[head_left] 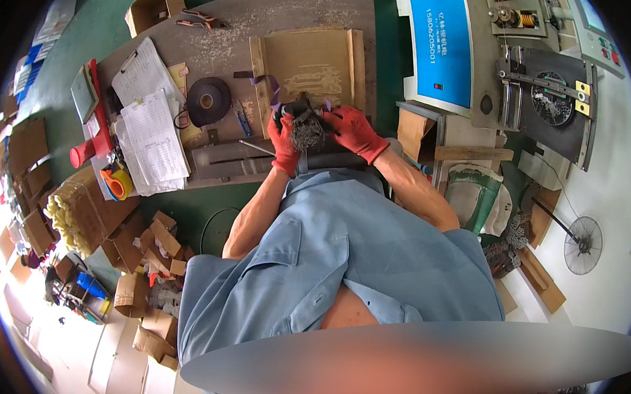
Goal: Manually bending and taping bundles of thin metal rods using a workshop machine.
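My left hand [283, 143], in a red glove, is closed on the left side of a bundle of thin grey pieces [307, 135], whose many ends face me. My right hand [356, 132], gloved in red too, has its fingers curled at the bundle's right side. Dark material covers the bundle's far side, though its exact form is hard to make out. A purple strip [274, 90] trails from there onto a wooden board [302, 53] with raised side rails. Left of the board lie a roll of dark tape [207, 102] and a blue-handled tool [242, 118].
Papers [154, 137], an orange-and-yellow tape roll [120, 184] and a red tape dispenser [100, 129] occupy the table's left. Orange-handled pliers [201, 20] lie at the far edge. A machine with a blue panel [441, 43] stands right; cardboard boxes [84, 210] crowd the left floor.
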